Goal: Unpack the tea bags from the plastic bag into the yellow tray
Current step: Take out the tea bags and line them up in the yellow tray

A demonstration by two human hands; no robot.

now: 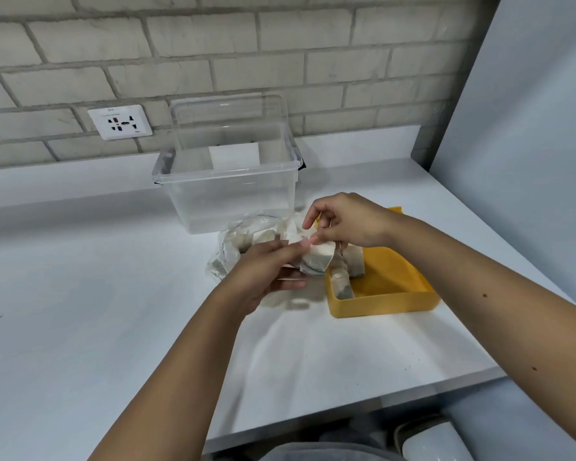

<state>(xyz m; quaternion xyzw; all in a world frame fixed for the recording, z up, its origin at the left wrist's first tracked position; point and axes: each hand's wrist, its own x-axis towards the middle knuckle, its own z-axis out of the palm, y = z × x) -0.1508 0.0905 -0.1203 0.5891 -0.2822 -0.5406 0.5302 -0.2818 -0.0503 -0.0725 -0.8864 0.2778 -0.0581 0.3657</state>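
Right now, head view: R hand [343, 221] pinches a tea bag [316, 259] w/ thumb + forefinger, other fingers loosely curled. L hand [266, 271] grips the plastic bag [240, 241] near its mouth. Yellow tray [383, 306] sits just right of both hands, nearer R hand, w/ loose tea bags [341, 282] inside. Short carry rightward, I'd say.

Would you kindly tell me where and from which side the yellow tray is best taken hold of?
Probably by its near wall toward the right corner, coming from the front: on the tray that rim is straight, upright and bare. Tea bags lie along its left side, and the left hand and right hand work above the far-left corner, so those sides are crowded.
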